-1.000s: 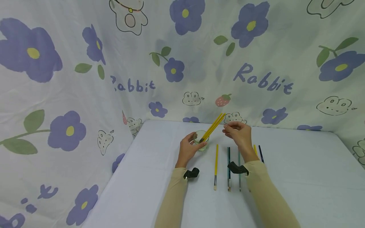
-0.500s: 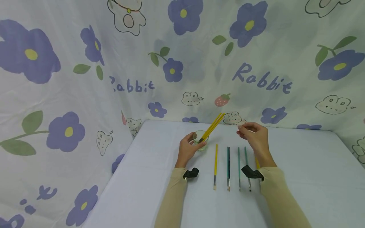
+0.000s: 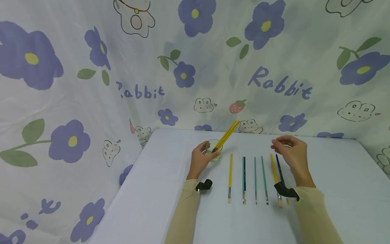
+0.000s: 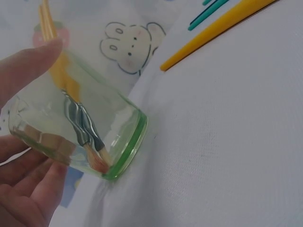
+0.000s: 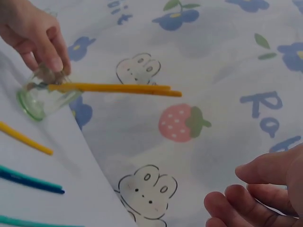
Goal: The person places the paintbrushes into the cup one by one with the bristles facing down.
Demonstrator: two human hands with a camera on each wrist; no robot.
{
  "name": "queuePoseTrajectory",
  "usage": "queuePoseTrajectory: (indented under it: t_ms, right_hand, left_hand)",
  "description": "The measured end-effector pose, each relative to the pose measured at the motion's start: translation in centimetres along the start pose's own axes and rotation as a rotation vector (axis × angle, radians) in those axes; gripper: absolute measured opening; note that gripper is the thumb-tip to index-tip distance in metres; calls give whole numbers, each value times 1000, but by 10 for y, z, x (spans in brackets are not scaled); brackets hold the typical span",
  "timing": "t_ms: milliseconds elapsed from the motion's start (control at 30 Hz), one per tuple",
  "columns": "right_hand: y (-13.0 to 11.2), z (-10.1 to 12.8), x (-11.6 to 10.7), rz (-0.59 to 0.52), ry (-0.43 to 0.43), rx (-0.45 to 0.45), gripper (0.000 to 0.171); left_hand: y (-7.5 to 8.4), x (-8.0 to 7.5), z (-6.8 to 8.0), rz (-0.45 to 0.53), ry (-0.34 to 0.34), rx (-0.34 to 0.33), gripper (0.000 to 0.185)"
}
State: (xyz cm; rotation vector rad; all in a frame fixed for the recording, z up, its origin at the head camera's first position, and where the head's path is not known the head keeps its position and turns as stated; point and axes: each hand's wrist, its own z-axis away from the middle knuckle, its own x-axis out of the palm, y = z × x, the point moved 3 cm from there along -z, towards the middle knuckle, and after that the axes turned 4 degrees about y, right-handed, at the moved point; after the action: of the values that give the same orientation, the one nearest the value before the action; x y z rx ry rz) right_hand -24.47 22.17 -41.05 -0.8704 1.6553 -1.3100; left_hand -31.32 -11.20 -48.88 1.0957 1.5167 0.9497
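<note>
My left hand [image 3: 200, 162] grips a clear, green-based glass [image 4: 113, 113], thumb on one side and fingers around the other. Two yellow-handled paintbrushes [image 3: 226, 136] stand in it bristles down, leaning to the right; the left wrist view shows their tips at the glass bottom. Over the right part of the table is my right hand [image 3: 293, 154], holding nothing, its fingers loosely bent. Below it lie a thick yellow paintbrush [image 3: 274, 169] and a dark-handled one [image 3: 280, 169], partly hidden by the wrist camera.
Between the hands more paintbrushes lie in a row, handles away from me: a yellow one [image 3: 230, 173], a teal and dark pair [image 3: 244, 173], and two teal ones, the nearer to the right [image 3: 264, 174]. A flowered cloth [image 3: 213, 67] hangs behind the white table [image 3: 152, 203].
My right hand has moved to the right, away from the glass and across the row, uncovering the brushes beneath its path. The left hand and glass have stayed put.
</note>
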Motion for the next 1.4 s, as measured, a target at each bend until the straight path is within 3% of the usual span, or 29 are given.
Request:
queuePoseTrajectory:
  t_ms: [567,833,1400]
  right_hand:
    - [29,0,-23,213,-10,21,41]
    - [44,-5,-24,319,-15,85,43]
    - [74,-9,-23,470,-154,190,42]
  left_hand:
    - [0,1,0,-6,-1,-1,83]
    - [-2,1,0,-3,0,7,83]
    - [-4,1,-2,-2,-3,16,82]
